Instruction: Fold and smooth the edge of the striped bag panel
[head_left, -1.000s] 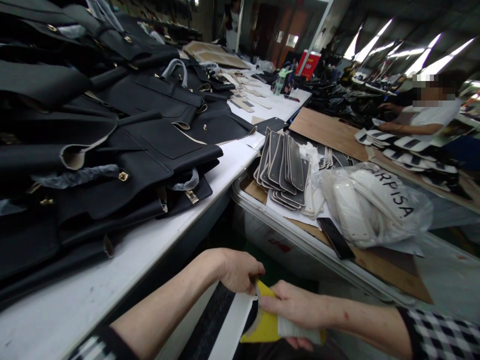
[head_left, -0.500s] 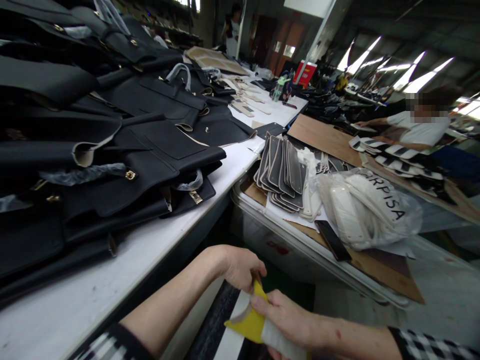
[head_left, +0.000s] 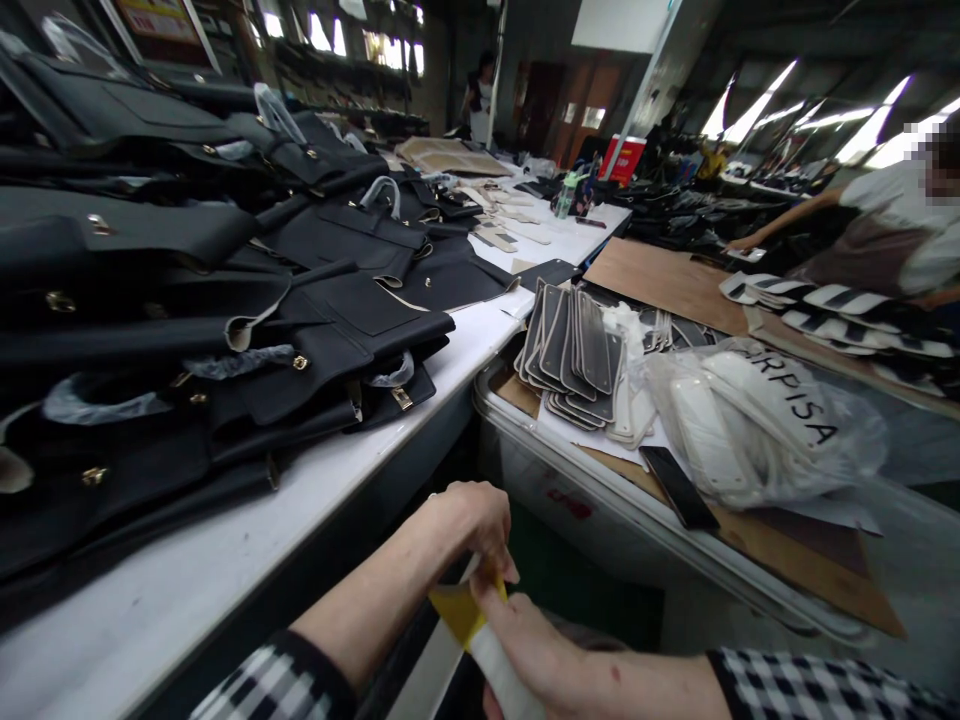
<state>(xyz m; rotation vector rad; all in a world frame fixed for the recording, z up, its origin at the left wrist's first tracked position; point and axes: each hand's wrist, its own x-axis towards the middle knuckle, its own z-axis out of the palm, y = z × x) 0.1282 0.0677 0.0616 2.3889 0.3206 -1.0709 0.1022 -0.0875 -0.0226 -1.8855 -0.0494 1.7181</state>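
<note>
My left hand [head_left: 469, 522] and my right hand [head_left: 529, 640] meet low in the middle of the view, below the table edge. Both are closed on a yellow and white piece [head_left: 469, 625] that runs down between them. The left fingers pinch its upper yellow end, the right fingers wrap the white part lower down. A black and white striped panel [head_left: 420, 670] lies under the hands. Black leather bag panels [head_left: 300, 330] with gold clasps are piled on the white table [head_left: 225, 560] to my left.
A stack of dark oval pieces [head_left: 574, 350] and a clear plastic bag [head_left: 757, 420] of white parts sit on a cardboard-lined bin to the right, beside a black phone [head_left: 679, 488]. A seated person [head_left: 892, 230] works at the far right. Another person stands far back.
The camera tilted up and left. My hands drew closer to me and lower in view, and the yellow piece now shows less of its face.
</note>
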